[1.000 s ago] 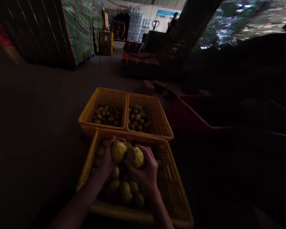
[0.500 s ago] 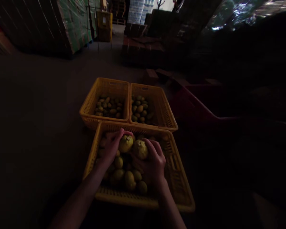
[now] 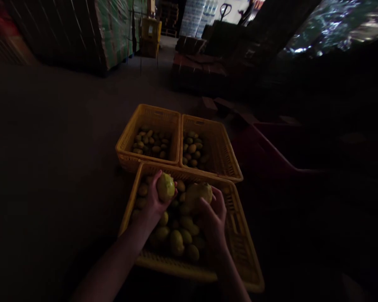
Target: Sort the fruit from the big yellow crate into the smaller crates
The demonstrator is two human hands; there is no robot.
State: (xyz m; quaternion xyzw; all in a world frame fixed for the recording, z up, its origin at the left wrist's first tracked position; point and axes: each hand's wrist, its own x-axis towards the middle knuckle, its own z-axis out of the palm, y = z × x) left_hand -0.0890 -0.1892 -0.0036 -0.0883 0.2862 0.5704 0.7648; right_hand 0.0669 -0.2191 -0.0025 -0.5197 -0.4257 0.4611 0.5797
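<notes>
My left hand [image 3: 154,199] is closed around a yellow-green fruit [image 3: 166,187] with a bumpy end. Just to the right, my right hand [image 3: 216,216] grips a larger, paler fruit [image 3: 198,196], which is shadowed and slightly blurred. Both hands are over the near yellow crate [image 3: 173,268], above several loose smooth green-yellow fruits [image 3: 177,242]. The exact kind of fruit is hard to make out in the dim light.
Two more yellow crates, a left one [image 3: 126,147] and a right one [image 3: 228,147], adjoin the near crate's far side and hold fruits. A dark red bin [image 3: 275,153] stands to the right. Wrapped stacks [image 3: 111,35] and a yellow box [image 3: 150,37] stand farther back.
My hands have moved apart, each keeping a fruit. The left fruit has turned, and the right one is now more tilted. The whole view has shifted, with the crates lying farther right.
</notes>
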